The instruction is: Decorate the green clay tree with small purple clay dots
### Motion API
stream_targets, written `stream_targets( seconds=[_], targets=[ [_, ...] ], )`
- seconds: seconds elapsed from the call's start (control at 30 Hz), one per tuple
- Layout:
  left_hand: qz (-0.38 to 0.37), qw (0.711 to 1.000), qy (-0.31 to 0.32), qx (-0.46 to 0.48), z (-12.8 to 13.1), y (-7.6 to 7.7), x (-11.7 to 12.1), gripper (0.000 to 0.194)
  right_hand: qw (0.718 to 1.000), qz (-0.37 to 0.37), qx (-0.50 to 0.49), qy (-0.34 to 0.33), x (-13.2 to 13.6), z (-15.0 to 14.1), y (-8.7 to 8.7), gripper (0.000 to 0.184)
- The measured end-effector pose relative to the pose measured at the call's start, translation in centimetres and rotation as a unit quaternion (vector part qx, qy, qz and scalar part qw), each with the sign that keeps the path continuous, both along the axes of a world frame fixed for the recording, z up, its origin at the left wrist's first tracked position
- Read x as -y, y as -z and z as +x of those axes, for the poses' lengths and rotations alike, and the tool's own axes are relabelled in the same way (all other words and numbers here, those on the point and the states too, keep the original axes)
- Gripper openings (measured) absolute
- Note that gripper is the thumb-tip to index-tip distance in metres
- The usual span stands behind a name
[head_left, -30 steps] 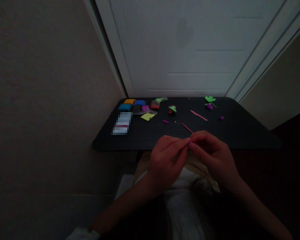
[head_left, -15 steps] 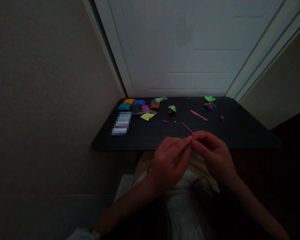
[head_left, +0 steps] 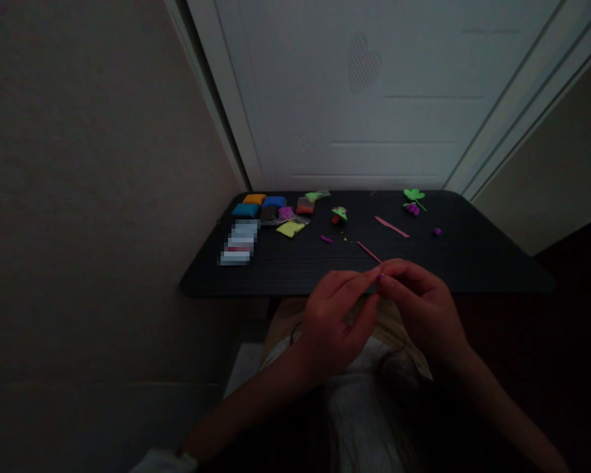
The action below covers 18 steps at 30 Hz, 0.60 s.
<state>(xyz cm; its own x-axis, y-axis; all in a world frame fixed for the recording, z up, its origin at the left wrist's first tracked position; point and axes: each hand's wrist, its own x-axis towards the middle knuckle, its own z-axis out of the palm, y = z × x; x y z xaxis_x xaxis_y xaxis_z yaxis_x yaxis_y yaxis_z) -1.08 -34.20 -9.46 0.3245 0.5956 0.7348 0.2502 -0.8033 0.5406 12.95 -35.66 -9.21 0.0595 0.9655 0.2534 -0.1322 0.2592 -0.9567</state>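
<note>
A tiny piece of purple clay (head_left: 381, 276) shows between my fingertips, mostly hidden by them. My right hand (head_left: 422, 303) pinches it between thumb and forefinger. The forefinger of my left hand (head_left: 339, 314) reaches out straight to touch the piece, while the left thumb stands apart below. Just beyond the fingertips lies a thin pink stick (head_left: 368, 251) on the black table (head_left: 256, 279). A purple clay roll (head_left: 326, 239) rests farther left, near small yellow-green crumbs (head_left: 345, 239).
Clay packets, among them a yellow one (head_left: 290, 228) and an orange one (head_left: 255, 199), lie at the left. A green-capped clay figure (head_left: 339, 215) stands mid-table. Rightward are a pink modelling knife (head_left: 392, 226), purple clay clusters (head_left: 412, 209), a purple ball (head_left: 437, 231) and a green clover shape (head_left: 414, 195).
Both hands have shifted very slightly to the right with the purple clay between the fingertips. Everything on the table stays where it was.
</note>
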Motion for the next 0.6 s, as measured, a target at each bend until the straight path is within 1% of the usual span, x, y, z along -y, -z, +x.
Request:
stream_targets(
  seconds=[0.17,0.33,0.43,0.6],
  targets=[
    [-0.012,1.0,-0.004,0.001,-0.01,0.03,0.09,0.037,0.999,0.023,0.033,0.012,-0.09,-0.03,-0.01,0.006],
    [-0.025,1.0,-0.015,0.005,-0.08,-0.14,0.29,0.031,0.991,0.052,0.115,0.045,0.02,0.06,-0.11,0.004],
    [-0.035,0.999,-0.006,0.016,-0.1,-0.16,0.29,0.03,0.984,0.064,0.153,0.064,0.15,0.09,-0.13,0.004],
    [-0.063,0.997,0.02,0.025,-0.07,-0.22,0.21,0.033,0.978,0.079,0.174,0.086,0.22,0.0,-0.2,0.002]
  ],
)
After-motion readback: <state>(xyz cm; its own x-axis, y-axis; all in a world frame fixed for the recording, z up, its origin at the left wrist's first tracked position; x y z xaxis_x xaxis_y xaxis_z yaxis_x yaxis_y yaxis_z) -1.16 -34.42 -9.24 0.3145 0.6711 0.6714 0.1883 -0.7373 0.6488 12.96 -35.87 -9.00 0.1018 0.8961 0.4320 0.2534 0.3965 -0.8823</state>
